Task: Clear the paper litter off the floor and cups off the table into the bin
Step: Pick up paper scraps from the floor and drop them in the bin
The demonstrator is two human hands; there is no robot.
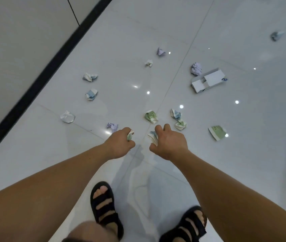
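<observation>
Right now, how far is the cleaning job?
Just starting. The left hand holds one crumpled paper; the right hand closes on a second. Many paper balls and a flattened white box remain on the floor. Bin, table and cups are not in view.

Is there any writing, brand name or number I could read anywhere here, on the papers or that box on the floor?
None can be read.
White flattened box: a small blue mark at its right end, too small and blurred to read.
Green paper and green crumpled paper: printed patterns only, no legible words.
Paper in the left hand and the right hand: mostly hidden, nothing legible.
</observation>
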